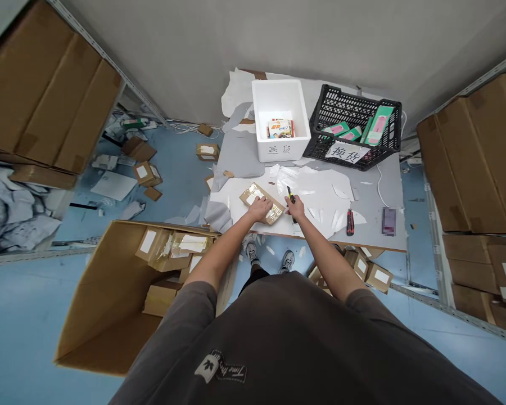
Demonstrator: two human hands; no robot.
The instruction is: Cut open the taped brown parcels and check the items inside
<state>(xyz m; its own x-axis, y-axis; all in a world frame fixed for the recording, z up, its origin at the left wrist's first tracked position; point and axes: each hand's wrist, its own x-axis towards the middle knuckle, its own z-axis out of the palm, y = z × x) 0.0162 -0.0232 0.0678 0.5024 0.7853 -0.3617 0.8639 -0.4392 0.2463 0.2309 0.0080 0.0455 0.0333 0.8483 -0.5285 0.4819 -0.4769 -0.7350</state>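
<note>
A small brown cardboard box (253, 193) with shiny tape and a white label lies slantwise on the paper-covered table (240, 225). My left hand (260, 208) rests on the box near its lower middle, its fingers over the top face. Just right of the box, my right hand (294, 207) is closed round a black and yellow utility knife (291, 195), whose tip points away from me. The knife does not touch the box.
Behind stand a white foam box (284, 150) and a black crate (349, 129) holding green and pink packs. A red and black tool (349, 223) lies to the right. A big open carton (96, 315) with small boxes is at the lower left.
</note>
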